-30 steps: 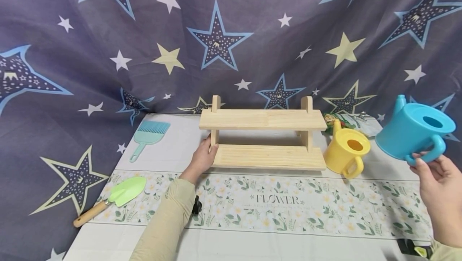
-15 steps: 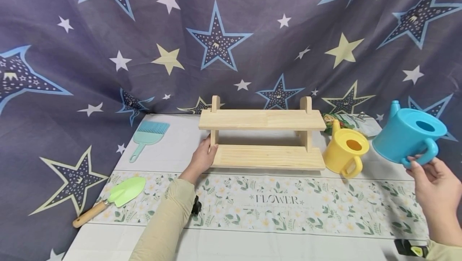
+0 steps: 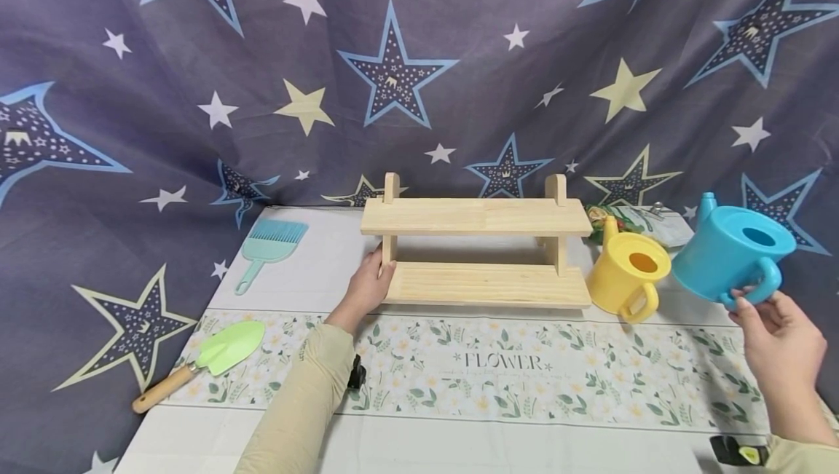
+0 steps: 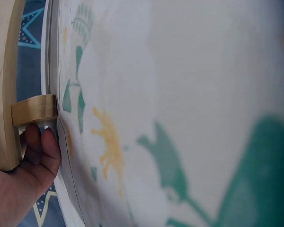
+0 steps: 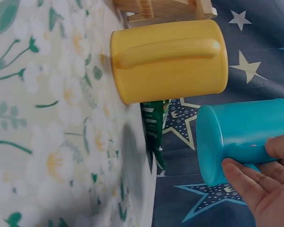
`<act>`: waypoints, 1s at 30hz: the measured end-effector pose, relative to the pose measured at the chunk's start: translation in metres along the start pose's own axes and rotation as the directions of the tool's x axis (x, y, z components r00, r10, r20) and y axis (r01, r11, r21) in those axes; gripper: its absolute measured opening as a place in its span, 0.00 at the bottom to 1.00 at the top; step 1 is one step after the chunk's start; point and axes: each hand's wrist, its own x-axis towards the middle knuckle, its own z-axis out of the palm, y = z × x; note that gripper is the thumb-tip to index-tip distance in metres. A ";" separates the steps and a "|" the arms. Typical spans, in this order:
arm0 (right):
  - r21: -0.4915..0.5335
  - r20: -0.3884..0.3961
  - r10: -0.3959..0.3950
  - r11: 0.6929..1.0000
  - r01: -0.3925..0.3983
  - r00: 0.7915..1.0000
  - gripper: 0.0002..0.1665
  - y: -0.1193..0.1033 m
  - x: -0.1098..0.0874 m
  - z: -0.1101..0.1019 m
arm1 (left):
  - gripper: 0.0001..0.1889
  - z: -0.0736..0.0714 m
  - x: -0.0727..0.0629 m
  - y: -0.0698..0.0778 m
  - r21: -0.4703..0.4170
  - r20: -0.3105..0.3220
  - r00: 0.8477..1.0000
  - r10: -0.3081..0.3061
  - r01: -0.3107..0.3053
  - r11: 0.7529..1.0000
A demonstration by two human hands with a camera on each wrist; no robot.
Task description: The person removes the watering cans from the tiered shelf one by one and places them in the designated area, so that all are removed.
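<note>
A two-tier wooden shelf stands at the back middle of the table. My left hand grips its left end, fingers curled round the wooden side piece. My right hand holds a blue watering can by its handle, in the air at the right; the same blue can shows in the right wrist view. A yellow watering can stands on the table just right of the shelf, its handle toward me, also seen as the yellow can.
A teal brush lies at the back left and a green trowel with a wooden handle at the front left. A green packet lies behind the yellow can. A floral runner crosses the table. A star-printed cloth hangs behind.
My right hand has lowered the blue watering can and brought it slightly left, toward the yellow can. The left hand has stayed on the shelf's end.
</note>
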 end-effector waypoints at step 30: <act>0.027 0.161 0.135 0.990 -0.141 0.978 0.25 0.026 0.001 0.022 | 0.31 0.000 -0.001 0.001 -0.006 0.003 1.000 -0.003 0.003 1.000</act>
